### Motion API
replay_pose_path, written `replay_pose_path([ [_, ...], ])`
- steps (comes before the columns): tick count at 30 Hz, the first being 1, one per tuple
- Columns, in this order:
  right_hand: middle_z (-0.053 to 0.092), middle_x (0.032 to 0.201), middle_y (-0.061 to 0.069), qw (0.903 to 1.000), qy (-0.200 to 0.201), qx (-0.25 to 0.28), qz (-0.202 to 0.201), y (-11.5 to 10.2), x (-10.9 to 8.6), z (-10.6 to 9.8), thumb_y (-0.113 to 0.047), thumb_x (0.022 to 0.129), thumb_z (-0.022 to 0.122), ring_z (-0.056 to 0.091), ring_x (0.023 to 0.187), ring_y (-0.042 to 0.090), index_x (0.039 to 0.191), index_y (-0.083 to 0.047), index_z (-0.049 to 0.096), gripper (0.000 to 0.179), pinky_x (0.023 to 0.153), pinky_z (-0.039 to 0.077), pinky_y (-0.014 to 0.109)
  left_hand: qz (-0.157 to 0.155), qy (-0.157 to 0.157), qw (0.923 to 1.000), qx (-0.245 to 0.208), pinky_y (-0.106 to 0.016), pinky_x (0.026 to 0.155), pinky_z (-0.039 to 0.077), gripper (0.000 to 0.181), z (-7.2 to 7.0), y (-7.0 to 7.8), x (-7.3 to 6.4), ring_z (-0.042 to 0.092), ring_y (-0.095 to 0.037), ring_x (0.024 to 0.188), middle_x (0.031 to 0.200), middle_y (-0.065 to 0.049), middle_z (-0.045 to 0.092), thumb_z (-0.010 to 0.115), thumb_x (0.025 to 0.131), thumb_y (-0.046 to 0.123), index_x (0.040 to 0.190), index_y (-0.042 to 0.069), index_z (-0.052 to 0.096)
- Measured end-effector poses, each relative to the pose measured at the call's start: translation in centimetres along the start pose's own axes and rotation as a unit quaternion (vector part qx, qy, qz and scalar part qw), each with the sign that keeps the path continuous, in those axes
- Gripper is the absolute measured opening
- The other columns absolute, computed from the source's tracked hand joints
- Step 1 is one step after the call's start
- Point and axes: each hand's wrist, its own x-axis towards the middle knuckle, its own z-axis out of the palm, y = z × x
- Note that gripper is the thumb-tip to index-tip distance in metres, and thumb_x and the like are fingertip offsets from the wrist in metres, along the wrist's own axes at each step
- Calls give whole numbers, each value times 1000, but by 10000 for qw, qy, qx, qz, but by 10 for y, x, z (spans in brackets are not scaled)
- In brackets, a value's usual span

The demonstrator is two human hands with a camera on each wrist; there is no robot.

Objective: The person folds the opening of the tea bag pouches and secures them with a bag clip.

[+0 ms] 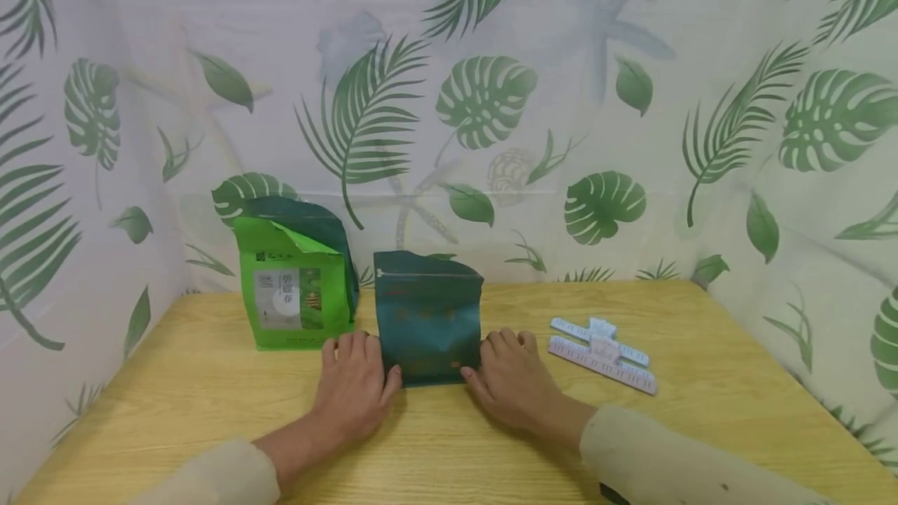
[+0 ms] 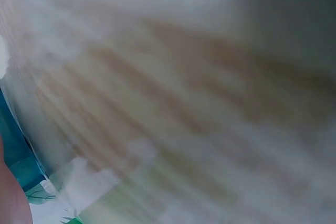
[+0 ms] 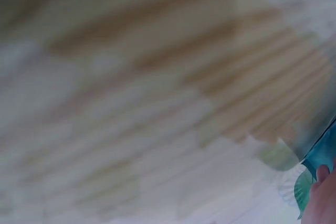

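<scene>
A dark teal tea pouch [image 1: 429, 322] stands upright on the table in the head view, its top edge slightly curved. My left hand [image 1: 354, 384] holds its lower left side, thumb at the front corner. On the opposite side my right hand [image 1: 515, 380] grips the lower right edge, thumb likewise in front. The fingers behind the pouch are partly hidden. Only a strip of the teal pouch [image 2: 16, 150] shows at the edge of the left wrist view. A corner of it also shows beside the fingers [image 3: 322, 173] in the right wrist view.
Left of my hands stands a bright green tea pouch [image 1: 291, 294] with a pale label, in front of another dark teal pouch [image 1: 337, 228]. To the right lie a light blue sealing clip [image 1: 634, 355] and a pinkish one [image 1: 631, 377]. A leaf-patterned cloth [image 1: 533, 201] surrounds the wooden table [image 1: 449, 450].
</scene>
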Motion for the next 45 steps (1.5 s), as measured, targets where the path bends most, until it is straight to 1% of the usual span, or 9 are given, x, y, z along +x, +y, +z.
replay_pose_path([
  [4, 58, 92, 6, 9998, 19, 105, -139, 6, -5, -1, -42, 100, 53, 46, 86, 23, 87, -9, 56, 36, 83, 35, 46, 81, -9, 10000, -32, -52, 93, 31, 36, 0, 3, 3, 47, -32, 97, 97, -13, 51, 52, 96, 38, 95, 2, 52],
  [7, 58, 93, 6, 9996, 16, 128, -245, 12, -9, -1, -43, 100, 54, 48, 87, 24, 86, -9, 56, 36, 85, 36, 48, 174, -50, 9998, 27, -52, 93, 30, 37, 0, 5, 6, 47, -32, 97, 99, -13, 52, 50, 97, 39, 95, 2, 52],
  [13, 56, 92, 5, 9991, 6, 371, -195, 25, -12, -3, -43, 100, 54, 48, 90, 24, 83, -12, 53, 36, 88, 35, 49, 414, -73, 9990, 147, -53, 93, 29, 33, 3, 12, 10, 49, -33, 101, 99, -12, 55, 47, 103, 35, 98, 4, 52],
  [19, 55, 87, 4, 9993, 206, 134, -292, 35, -12, -2, -40, 100, 53, 46, 84, 23, 79, -13, 51, 34, 84, 34, 46, 581, 37, 9981, 196, -53, 93, 32, 29, 7, 17, 10, 50, -32, 98, 94, -11, 55, 48, 103, 32, 96, 5, 53],
  [26, 54, 84, 3, 9984, 374, 113, -414, 35, -7, -4, -36, 100, 55, 45, 79, 22, 79, -11, 51, 32, 80, 34, 44, 534, 181, 9981, 252, -52, 92, 31, 29, 5, 14, 12, 50, -31, 98, 93, -10, 54, 50, 103, 32, 96, 4, 53],
  [33, 54, 83, 2, 9993, 210, 217, -205, 31, -6, -5, -36, 100, 56, 44, 79, 21, 77, -13, 50, 33, 80, 34, 43, 569, 266, 9977, 234, -51, 91, 32, 28, 8, 13, 11, 50, -32, 96, 91, -10, 54, 51, 102, 32, 95, 4, 52],
  [37, 55, 83, 1, 9993, 219, 216, -222, 32, -7, -4, -37, 100, 57, 43, 79, 20, 78, -14, 50, 32, 78, 32, 42, 548, 330, 9977, 204, -50, 89, 33, 28, 10, 14, 10, 50, -31, 95, 89, -9, 52, 52, 102, 31, 94, 5, 51],
  [41, 56, 84, 1, 9992, 164, 267, -232, 32, -9, -4, -37, 100, 56, 43, 78, 19, 78, -14, 52, 32, 78, 30, 41, 513, 335, 9980, 171, -50, 89, 33, 28, 10, 15, 9, 50, -31, 94, 88, -9, 52, 53, 102, 31, 94, 5, 51],
  [45, 58, 85, 1, 9994, 56, 335, -55, 34, -8, -5, -40, 101, 53, 47, 80, 19, 81, -13, 56, 34, 78, 32, 43, 422, 246, 9988, 43, -50, 89, 33, 29, 8, 16, 11, 50, -31, 95, 90, -9, 53, 53, 102, 33, 96, 5, 53],
])
